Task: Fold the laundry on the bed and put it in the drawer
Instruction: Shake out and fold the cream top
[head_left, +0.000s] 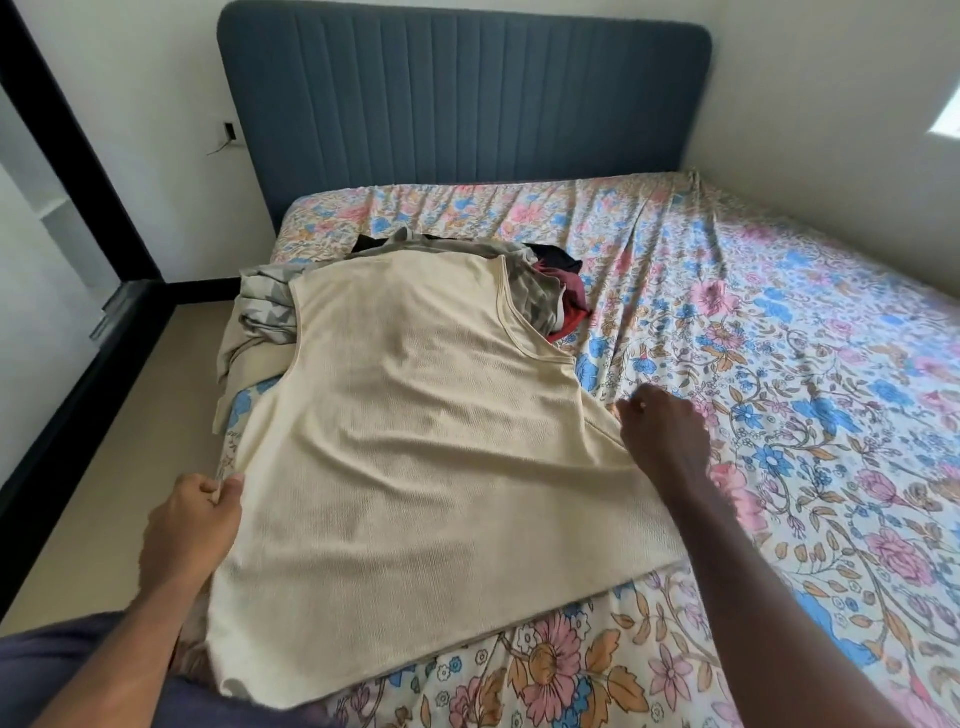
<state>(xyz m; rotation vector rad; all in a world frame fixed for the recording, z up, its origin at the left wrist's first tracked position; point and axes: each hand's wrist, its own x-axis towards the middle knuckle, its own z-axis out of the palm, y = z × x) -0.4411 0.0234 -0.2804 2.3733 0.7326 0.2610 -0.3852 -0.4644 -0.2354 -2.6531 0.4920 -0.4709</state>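
Observation:
A cream sleeveless top (415, 441) lies spread flat on the floral bed sheet (779, 364), its neck end toward the headboard and its hem hanging over the near edge. My left hand (192, 525) pinches the top's left side edge between thumb and fingers. My right hand (662, 431) grips the right side edge with curled fingers. Behind the top sits a heap of other laundry (540, 296): grey patterned cloth, black pieces and a red piece, partly covered by the top. No drawer is in view.
A blue padded headboard (467, 104) stands at the far end against the wall. A strip of beige floor (119, 441) runs along the bed's left side, bounded by a black-framed glass panel (67, 208). The sheet stretches wide to the right.

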